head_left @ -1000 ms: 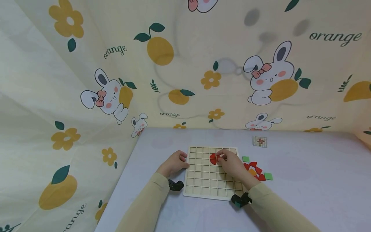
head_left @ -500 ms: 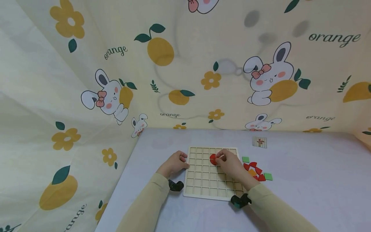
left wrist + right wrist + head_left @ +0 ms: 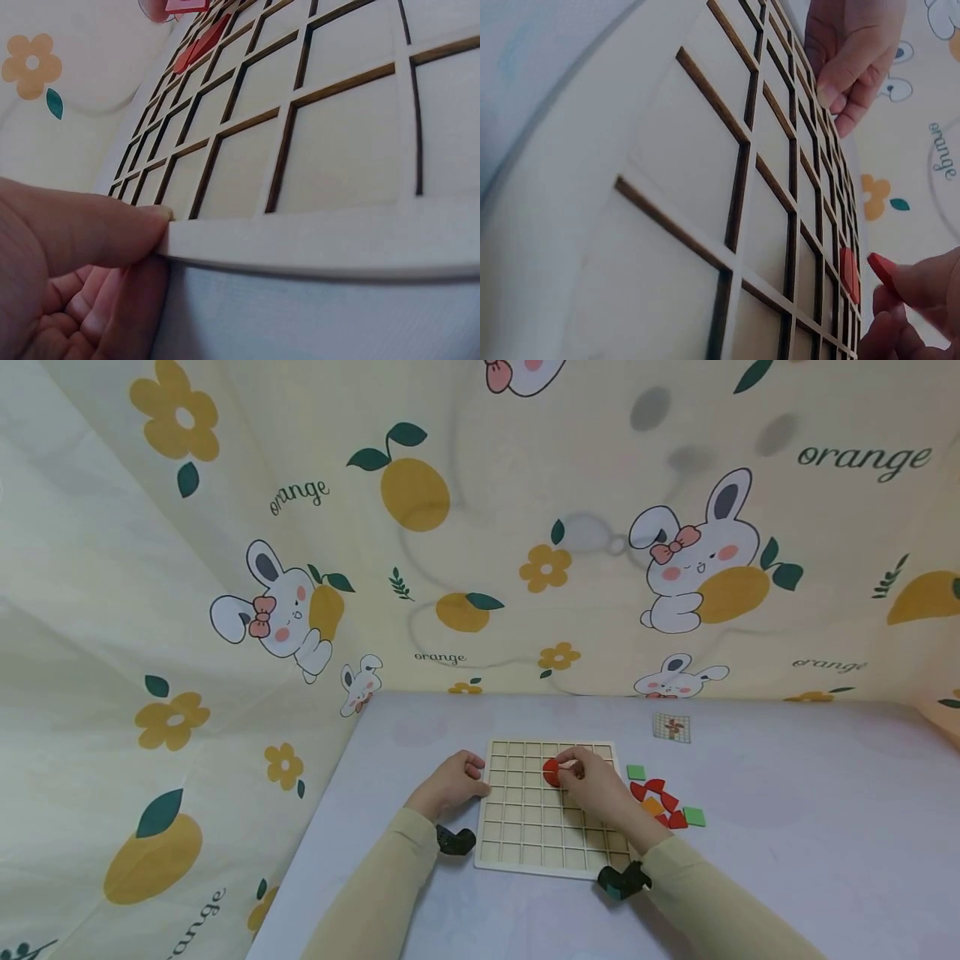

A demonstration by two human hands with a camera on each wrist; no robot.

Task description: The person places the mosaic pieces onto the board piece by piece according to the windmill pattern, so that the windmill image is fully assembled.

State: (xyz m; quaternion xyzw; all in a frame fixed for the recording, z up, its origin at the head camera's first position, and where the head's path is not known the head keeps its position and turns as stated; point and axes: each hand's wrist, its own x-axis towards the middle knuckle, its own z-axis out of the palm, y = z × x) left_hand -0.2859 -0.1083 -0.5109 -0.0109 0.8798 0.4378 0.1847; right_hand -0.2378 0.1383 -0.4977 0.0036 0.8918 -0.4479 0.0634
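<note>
A square wooden grid board (image 3: 525,827) lies on the table, with red pieces (image 3: 551,772) set in cells of its upper part. At the board's left edge, my left hand (image 3: 452,781) pinches the rim, thumb on top and curled fingers below, as the left wrist view shows. My right hand (image 3: 596,785) is over the board's upper right, beside those red pieces. Between its thumb and fingers it pinches another small red piece (image 3: 883,271), seen in the right wrist view just off the grid. The fingers mostly hide that piece in the head view.
Right of the board lie several loose red pieces (image 3: 669,800), an orange piece (image 3: 652,807) and two green squares (image 3: 694,817). A small card (image 3: 672,727) with a red pinwheel pattern on a grid lies farther back. A printed cloth (image 3: 480,552) hangs behind the table.
My right hand has shifted very slightly left at the red pieces, still pinching its piece. The left hand and the board have stayed put.
</note>
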